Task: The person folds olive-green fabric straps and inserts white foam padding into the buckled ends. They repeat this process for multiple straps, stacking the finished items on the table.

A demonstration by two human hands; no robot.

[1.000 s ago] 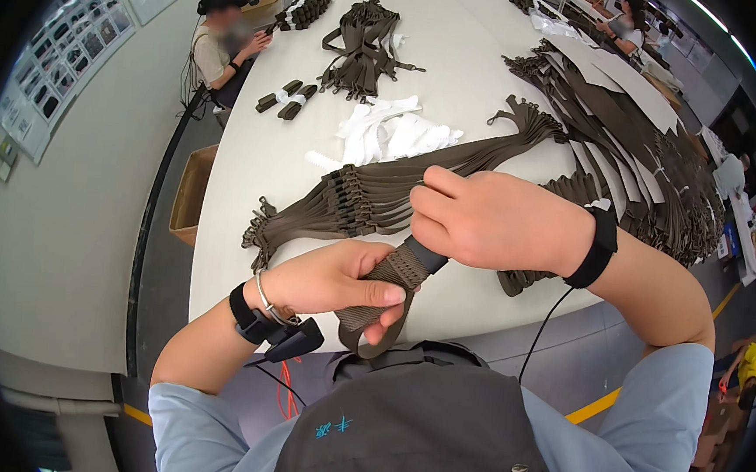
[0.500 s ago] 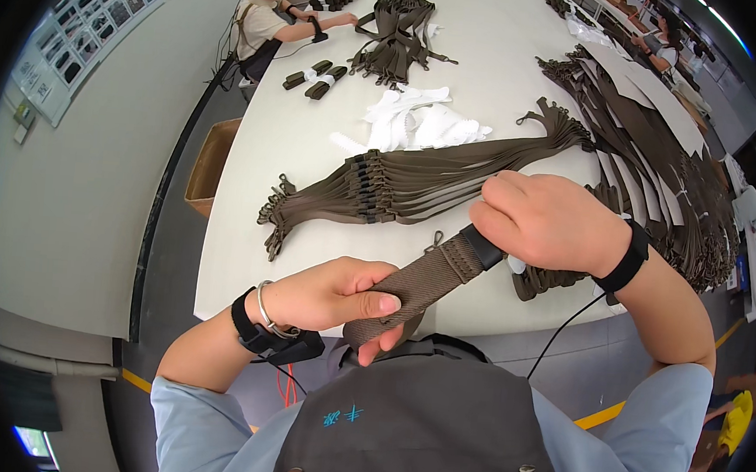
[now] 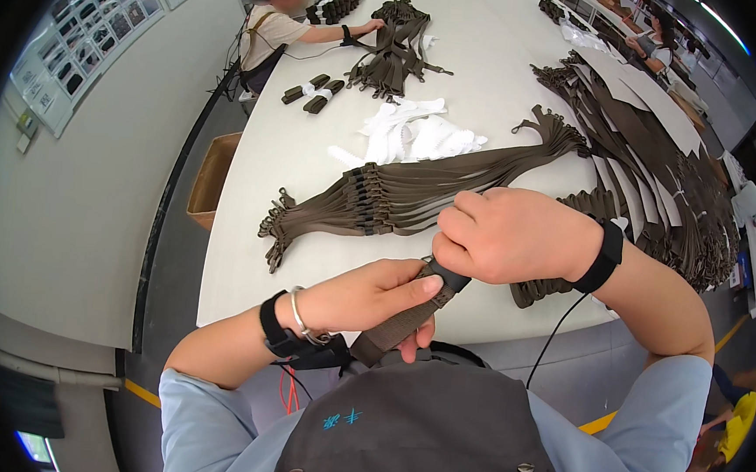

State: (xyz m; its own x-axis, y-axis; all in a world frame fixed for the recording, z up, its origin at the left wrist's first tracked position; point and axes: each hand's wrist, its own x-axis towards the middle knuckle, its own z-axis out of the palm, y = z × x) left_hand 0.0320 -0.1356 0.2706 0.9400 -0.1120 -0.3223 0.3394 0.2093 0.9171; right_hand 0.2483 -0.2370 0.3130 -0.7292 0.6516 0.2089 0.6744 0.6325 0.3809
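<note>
Both hands' grip pinches a brown strap (image 3: 403, 321); strap bundle (image 3: 416, 195) lies beyond.

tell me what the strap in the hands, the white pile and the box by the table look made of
Strap: looks like woven webbing, matte olive-brown; it bends limply between the left hand and right hand.
White pile: probably soft cloth or thin sheet, crumpled and folded; too small to tell which.
Box: likely cardboard, plain dull brown with thin open walls.
</note>
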